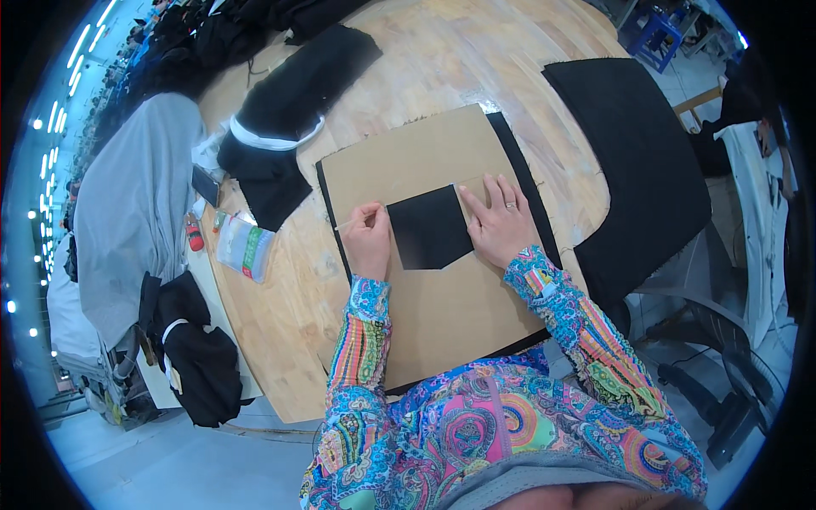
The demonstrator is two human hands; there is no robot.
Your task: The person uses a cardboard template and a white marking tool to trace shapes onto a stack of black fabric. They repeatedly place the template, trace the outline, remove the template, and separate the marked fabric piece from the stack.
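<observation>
Fingers (367, 212) of the left hand (370, 242) grip one pale stick (343, 225); the right hand (503, 228) lies spread on one cardboard sheet (433, 319).

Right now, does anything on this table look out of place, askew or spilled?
Nothing looks spilled. One mildly odd thing: the cardboard seems off-centre on the black cloth under it, since a wider dark strip shows along its right side than along its left.

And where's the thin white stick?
In the head view, the stick is in the left hand, left of the black five-sided patch amid the cardboard.
</observation>
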